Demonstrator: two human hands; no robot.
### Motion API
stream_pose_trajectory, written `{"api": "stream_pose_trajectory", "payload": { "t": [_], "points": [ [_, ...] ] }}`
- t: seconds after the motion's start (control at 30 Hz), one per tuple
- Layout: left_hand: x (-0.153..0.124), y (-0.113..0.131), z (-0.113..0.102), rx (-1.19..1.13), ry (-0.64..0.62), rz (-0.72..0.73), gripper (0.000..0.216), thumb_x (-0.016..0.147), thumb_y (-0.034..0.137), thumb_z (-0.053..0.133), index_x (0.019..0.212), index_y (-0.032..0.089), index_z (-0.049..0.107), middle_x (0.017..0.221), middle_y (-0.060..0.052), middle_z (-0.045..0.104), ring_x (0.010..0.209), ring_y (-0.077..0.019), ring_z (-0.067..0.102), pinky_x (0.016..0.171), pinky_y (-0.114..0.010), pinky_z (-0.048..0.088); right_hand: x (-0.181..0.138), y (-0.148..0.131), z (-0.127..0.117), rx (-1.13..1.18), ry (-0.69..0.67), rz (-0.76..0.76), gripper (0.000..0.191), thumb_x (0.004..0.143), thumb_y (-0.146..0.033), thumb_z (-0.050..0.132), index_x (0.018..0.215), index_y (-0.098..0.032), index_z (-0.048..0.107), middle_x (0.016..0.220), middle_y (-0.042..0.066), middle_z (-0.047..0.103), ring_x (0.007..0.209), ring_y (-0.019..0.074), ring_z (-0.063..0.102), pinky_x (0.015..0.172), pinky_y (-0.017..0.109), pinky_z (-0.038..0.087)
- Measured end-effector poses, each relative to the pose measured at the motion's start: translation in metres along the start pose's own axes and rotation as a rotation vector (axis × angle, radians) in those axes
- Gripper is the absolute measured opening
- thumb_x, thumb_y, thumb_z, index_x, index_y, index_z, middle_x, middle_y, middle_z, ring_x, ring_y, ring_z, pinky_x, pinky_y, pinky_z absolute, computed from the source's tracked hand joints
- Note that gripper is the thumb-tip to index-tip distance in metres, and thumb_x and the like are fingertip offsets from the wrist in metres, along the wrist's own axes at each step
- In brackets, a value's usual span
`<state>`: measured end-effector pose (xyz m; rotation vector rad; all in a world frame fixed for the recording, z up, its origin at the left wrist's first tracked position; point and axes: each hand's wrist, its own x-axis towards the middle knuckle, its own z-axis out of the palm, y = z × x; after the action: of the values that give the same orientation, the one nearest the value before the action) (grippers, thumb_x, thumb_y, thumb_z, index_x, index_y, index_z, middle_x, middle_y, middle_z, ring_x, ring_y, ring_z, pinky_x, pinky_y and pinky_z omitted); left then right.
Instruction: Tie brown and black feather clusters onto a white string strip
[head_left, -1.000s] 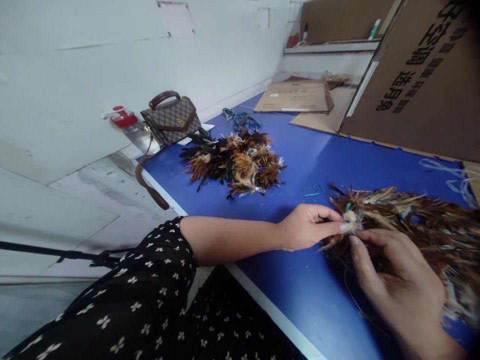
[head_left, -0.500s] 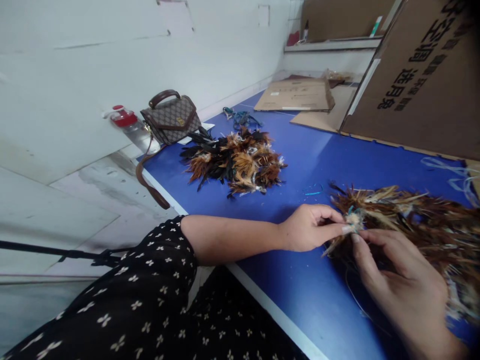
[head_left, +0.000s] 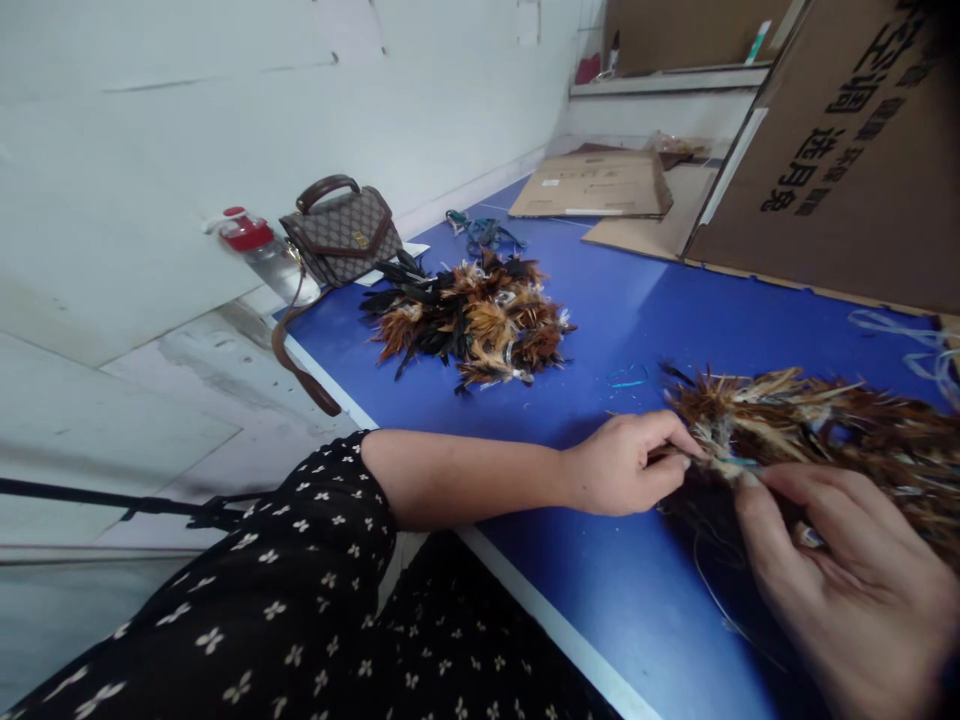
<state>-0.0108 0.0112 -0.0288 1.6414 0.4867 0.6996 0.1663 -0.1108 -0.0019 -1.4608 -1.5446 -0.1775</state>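
Observation:
At the right of the blue table lies a heap of brown and tan feathers (head_left: 795, 410). My left hand (head_left: 634, 465) reaches over its near-left corner, thumb and forefinger pinched on feathers at the edge. Just beside it, my right hand (head_left: 855, 560) pinches a teal string (head_left: 739, 461) against the pale, fluffy base of those feathers. A small gap parts the fingertips of the two hands. The other fingers of my right hand curl, with a small whitish bit showing between them, too unclear to name.
A second pile of black and orange feathers (head_left: 487, 320) lies mid-table. Behind it are a brown handbag (head_left: 345, 235) and a red-capped bottle (head_left: 259, 250). Cardboard sheets (head_left: 592, 185) and a big cardboard panel (head_left: 832, 170) stand at the back right. A teal loop (head_left: 627, 376) lies nearby.
My hands have drawn slightly apart, the right one moving right and a little down. The teal string now stretches toward my right fingertips, and the pale feather base has shifted right.

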Motion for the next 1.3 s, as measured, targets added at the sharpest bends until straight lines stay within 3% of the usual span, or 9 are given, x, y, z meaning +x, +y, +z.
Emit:
{"api": "stream_pose_trajectory", "payload": {
  "t": [0.17, 0.33, 0.5, 0.63, 0.8, 0.97, 1.07, 1.2, 1.3],
  "points": [
    [0.003, 0.007, 0.005, -0.362, -0.117, -0.231, 0.016, 0.102, 0.011, 0.058, 0.112, 0.021, 0.052, 0.089, 0.003, 0.066, 0.066, -0.0073, 0.06, 0.067, -0.025, 0.052, 0.002, -0.005, 0.002, -0.009, -0.038, -0.025, 0.004, 0.102, -0.03, 0.077, 0.103, -0.027, 0.075, 0.101, 0.003, 0.076, 0.084, 0.0202, 0.072, 0.075, 0.038, 0.056],
    [0.002, 0.025, 0.004, -0.466, -0.165, -0.301, 0.01, 0.109, 0.023, 0.057, 0.115, 0.023, 0.049, 0.078, 0.009, 0.053, 0.058, -0.005, 0.042, 0.058, -0.021, 0.037, 0.003, 0.003, 0.006, 0.024, -0.04, -0.098, 0.007, 0.1, -0.024, 0.081, 0.105, -0.025, 0.077, 0.1, 0.001, 0.077, 0.084, 0.0167, 0.072, 0.078, 0.034, 0.057],
    [-0.001, 0.024, 0.005, -0.303, -0.055, -0.233, 0.032, 0.096, 0.031, 0.083, 0.111, 0.022, 0.055, 0.079, 0.008, 0.056, 0.065, -0.0067, 0.049, 0.063, -0.024, 0.041, 0.001, 0.006, 0.005, 0.034, -0.043, -0.11, 0.007, 0.099, -0.026, 0.082, 0.105, -0.024, 0.078, 0.102, 0.003, 0.079, 0.083, 0.0173, 0.074, 0.074, 0.033, 0.058],
    [-0.002, 0.015, 0.006, -0.232, -0.056, -0.215, 0.019, 0.105, 0.034, 0.069, 0.103, 0.023, 0.054, 0.073, 0.009, 0.051, 0.062, -0.0074, 0.043, 0.062, -0.025, 0.038, 0.001, 0.004, 0.005, 0.037, -0.065, -0.102, 0.007, 0.1, -0.027, 0.081, 0.106, -0.025, 0.078, 0.104, 0.003, 0.078, 0.085, 0.0174, 0.074, 0.077, 0.033, 0.06],
    [-0.004, 0.025, 0.0, 0.042, -0.073, -0.115, 0.018, 0.109, 0.027, 0.057, 0.092, 0.024, 0.053, 0.079, 0.003, 0.063, 0.073, -0.0119, 0.057, 0.077, -0.03, 0.047, 0.001, 0.001, 0.005, 0.039, -0.066, -0.142, 0.006, 0.101, -0.025, 0.08, 0.107, -0.024, 0.077, 0.104, 0.004, 0.077, 0.083, 0.0166, 0.073, 0.077, 0.033, 0.061],
    [-0.008, 0.036, 0.001, 0.223, 0.072, -0.092, 0.018, 0.103, 0.025, 0.062, 0.09, 0.026, 0.05, 0.076, 0.002, 0.058, 0.074, -0.0163, 0.055, 0.077, -0.034, 0.043, 0.001, -0.006, 0.009, 0.034, -0.09, -0.235, 0.013, 0.097, -0.017, 0.08, 0.106, -0.026, 0.075, 0.1, 0.002, 0.076, 0.079, 0.016, 0.073, 0.074, 0.032, 0.062],
    [-0.009, 0.034, 0.008, 0.043, 0.093, -0.176, 0.022, 0.1, 0.027, 0.066, 0.089, 0.026, 0.047, 0.074, 0.004, 0.056, 0.069, -0.0139, 0.051, 0.071, -0.032, 0.04, 0.0, -0.007, 0.01, 0.017, -0.117, -0.287, 0.016, 0.098, -0.015, 0.077, 0.109, -0.026, 0.074, 0.104, 0.003, 0.076, 0.085, 0.0172, 0.074, 0.079, 0.032, 0.061],
    [-0.009, 0.034, 0.015, -0.447, 0.012, -0.364, 0.035, 0.099, 0.041, 0.072, 0.094, 0.028, 0.04, 0.065, 0.012, 0.039, 0.053, -0.0086, 0.035, 0.055, -0.025, 0.029, -0.003, -0.003, 0.006, -0.062, -0.104, -0.348, 0.02, 0.098, -0.014, 0.078, 0.115, -0.025, 0.074, 0.109, 0.006, 0.077, 0.089, 0.018, 0.075, 0.081, 0.032, 0.063],
    [-0.004, 0.037, 0.01, -0.625, -0.054, -0.423, 0.043, 0.095, 0.045, 0.077, 0.093, 0.028, 0.038, 0.066, 0.013, 0.035, 0.049, -0.0054, 0.028, 0.05, -0.021, 0.021, -0.004, 0.001, 0.004, -0.092, -0.136, -0.414, 0.024, 0.099, -0.014, 0.078, 0.12, -0.024, 0.075, 0.112, 0.006, 0.079, 0.092, 0.0184, 0.078, 0.085, 0.032, 0.065]
  ]
}}
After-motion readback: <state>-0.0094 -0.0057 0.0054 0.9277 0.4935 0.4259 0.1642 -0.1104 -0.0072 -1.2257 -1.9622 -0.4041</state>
